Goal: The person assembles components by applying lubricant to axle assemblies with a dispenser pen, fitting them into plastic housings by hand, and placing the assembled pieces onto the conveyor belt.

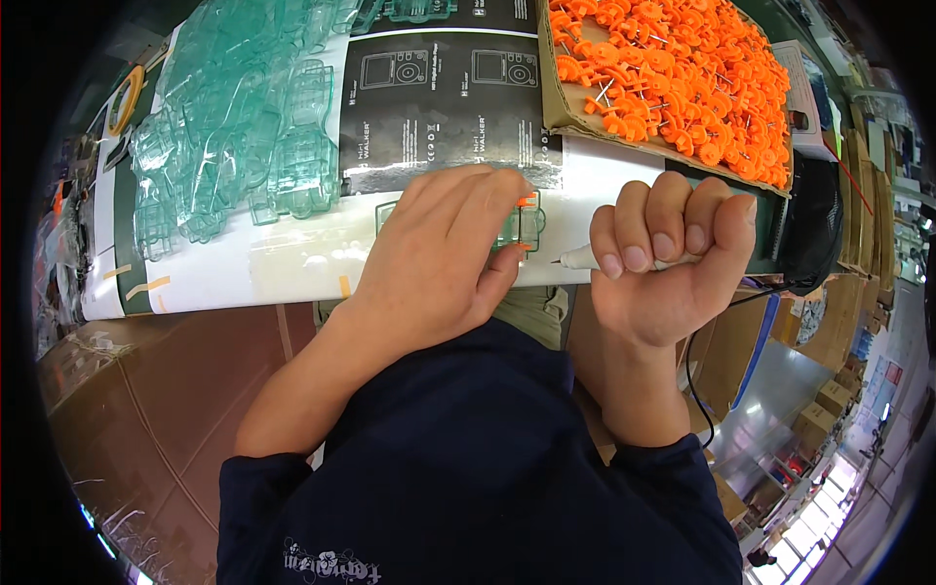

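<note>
My left hand (pixel 444 249) is closed over a translucent green plastic piece (pixel 533 222) at the table's near edge. Its fingertips and thumb pinch the two orange ends of a thin metal axle (pixel 520 224) lying across that piece. Most of the green piece is hidden under the palm. To the right, my right hand (pixel 673 253) wraps round a slim white pen-like tool (pixel 581 258). The tool's thin dark tip points left toward the green piece without touching it.
Many translucent green plastic pieces (pixel 234 136) are heaped at the left. At the back right stands a cardboard box (pixel 570 119) full of orange wheels on metal axles (pixel 673 78). Black printed sheets (pixel 439 107) cover the table's middle. A black bag (pixel 814 219) and cable (pixel 690 366) are at the right.
</note>
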Available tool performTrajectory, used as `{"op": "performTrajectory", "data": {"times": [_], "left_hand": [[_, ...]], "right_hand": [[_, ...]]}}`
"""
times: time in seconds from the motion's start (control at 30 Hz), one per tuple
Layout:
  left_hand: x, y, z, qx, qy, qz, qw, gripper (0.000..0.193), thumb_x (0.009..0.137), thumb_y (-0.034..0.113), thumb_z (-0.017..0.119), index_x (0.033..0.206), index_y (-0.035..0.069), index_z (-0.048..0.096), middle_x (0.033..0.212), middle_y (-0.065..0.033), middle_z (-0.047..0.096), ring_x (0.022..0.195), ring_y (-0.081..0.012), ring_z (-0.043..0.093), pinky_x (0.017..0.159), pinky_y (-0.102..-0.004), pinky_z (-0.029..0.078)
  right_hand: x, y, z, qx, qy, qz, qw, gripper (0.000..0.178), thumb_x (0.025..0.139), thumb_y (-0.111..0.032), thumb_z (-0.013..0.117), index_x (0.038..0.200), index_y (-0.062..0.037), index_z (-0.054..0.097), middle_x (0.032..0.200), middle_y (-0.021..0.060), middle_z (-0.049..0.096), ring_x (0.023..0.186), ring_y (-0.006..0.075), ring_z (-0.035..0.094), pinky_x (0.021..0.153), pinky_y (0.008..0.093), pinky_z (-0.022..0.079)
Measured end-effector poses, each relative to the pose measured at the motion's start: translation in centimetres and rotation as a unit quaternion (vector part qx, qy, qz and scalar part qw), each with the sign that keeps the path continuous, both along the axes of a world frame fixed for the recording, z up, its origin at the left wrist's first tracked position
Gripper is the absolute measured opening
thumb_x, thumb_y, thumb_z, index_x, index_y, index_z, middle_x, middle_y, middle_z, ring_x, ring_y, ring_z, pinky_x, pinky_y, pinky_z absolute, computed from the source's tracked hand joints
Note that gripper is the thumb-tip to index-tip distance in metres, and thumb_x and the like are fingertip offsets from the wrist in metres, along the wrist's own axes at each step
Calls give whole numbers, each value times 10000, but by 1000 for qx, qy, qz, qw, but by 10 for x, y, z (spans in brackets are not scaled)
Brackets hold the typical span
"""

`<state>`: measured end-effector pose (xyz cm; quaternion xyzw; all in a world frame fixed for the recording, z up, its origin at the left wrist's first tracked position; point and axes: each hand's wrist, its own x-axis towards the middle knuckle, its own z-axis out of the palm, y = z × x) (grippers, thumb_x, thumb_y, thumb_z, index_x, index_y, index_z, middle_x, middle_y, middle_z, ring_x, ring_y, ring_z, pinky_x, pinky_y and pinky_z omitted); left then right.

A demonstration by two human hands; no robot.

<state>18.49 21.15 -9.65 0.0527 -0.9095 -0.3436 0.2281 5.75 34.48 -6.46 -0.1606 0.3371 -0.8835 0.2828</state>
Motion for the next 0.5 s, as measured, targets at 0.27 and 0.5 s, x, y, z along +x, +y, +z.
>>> {"op": "performTrajectory", "data": {"times": [0.27,0.5], "left_hand": [[1,-3,4,8,-9,-20,1000,517,766,53,718,1253,32,546,1160,-112,643,1112,-285,612,969,-370,450],[3,-6,2,-3,-9,-10,1000,517,763,77,723,1248,35,549,1139,-99,657,1104,-271,619,925,-353,452]], "right_hand": [[-1,-31,-12,-27,35,-49,998,463,1103,-406,382,707,-168,406,608,4,436,493,129,416,426,280,354],[-2,-38,-16,21,70,-38,997,457,1097,-396,391,706,-158,402,598,7,415,475,129,386,414,275,335]]}}
